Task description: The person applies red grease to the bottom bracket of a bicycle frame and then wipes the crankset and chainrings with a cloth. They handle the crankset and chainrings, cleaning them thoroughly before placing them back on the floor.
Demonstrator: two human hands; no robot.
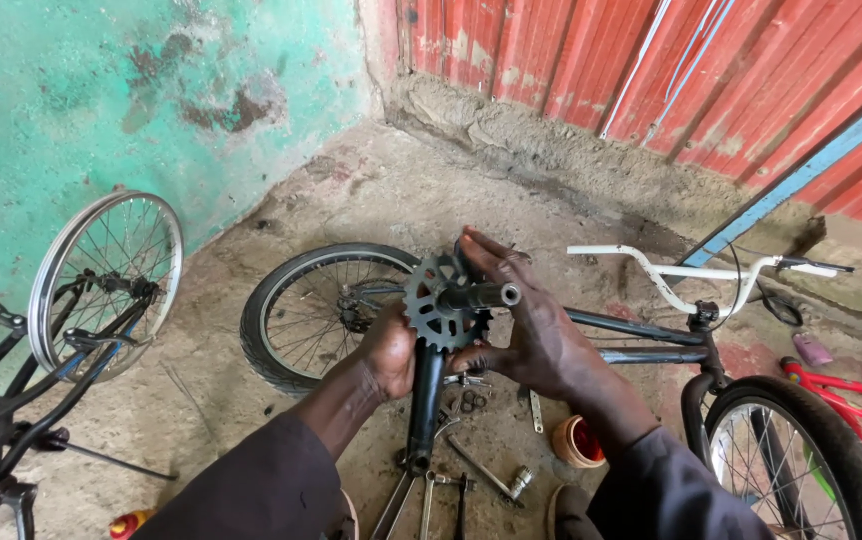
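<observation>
Two dark sleeves point(251, 480) reach up from the bottom edge, closest to the viewer. Far left, an upturned black bicycle frame point(11, 400) with a silver spoked wheel point(106, 280) stands against a peeling green wall point(101, 90). In the centre, the left hand point(391, 350) is wrapped tight around a black crank arm point(425, 400), just under its toothed grey sprocket point(436, 300). The right hand point(526, 320) cups the sprocket from the other side, fingers spread, touching the spindle point(481, 295) that juts out of it. The crank is held upright above the concrete floor point(371, 190), over scattered wrenches point(481, 470) and an orange tub point(578, 442). Behind lies a black bicycle point(641, 340) with white handlebars point(711, 272). Right, a red corrugated wall point(731, 70).
</observation>
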